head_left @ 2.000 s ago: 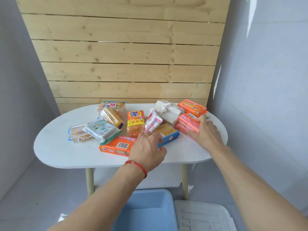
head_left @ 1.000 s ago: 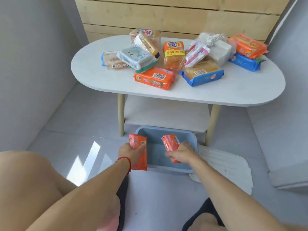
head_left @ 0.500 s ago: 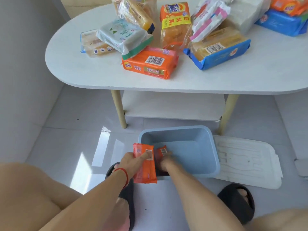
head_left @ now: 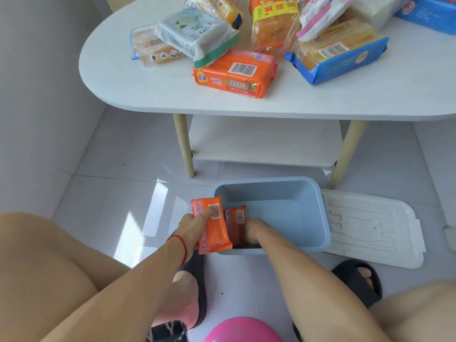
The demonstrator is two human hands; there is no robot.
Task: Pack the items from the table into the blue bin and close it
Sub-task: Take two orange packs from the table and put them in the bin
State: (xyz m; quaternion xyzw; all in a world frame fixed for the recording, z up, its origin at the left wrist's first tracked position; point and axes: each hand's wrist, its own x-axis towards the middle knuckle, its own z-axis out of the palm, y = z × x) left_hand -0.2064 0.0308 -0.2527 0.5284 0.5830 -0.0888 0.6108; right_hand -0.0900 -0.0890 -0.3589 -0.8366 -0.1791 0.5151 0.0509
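Note:
The open blue bin [head_left: 313,193] stands on the floor in front of the white table [head_left: 138,87]. My left hand [head_left: 192,225] grips an orange packet [head_left: 214,233] upright over the bin's near left rim. My right hand [head_left: 251,230] is down inside the bin at its near left corner, holding a second, darker orange packet [head_left: 235,223]. The bin's white lid [head_left: 370,228] lies flat on the floor to the right of the bin. Several packs remain on the table, among them an orange pack [head_left: 237,72] and a blue pack [head_left: 340,58].
The table has a lower shelf [head_left: 264,144] and pale wooden legs [head_left: 183,146] just behind the bin. My knees and black slippers [head_left: 357,280] frame the bin, and a pink round object [head_left: 241,330] sits at the bottom edge. A grey wall runs along the left.
I took two orange packets from the table and brought them down. My right hand has gone deeper into the bin with its packet; my left hand has moved over the near rim.

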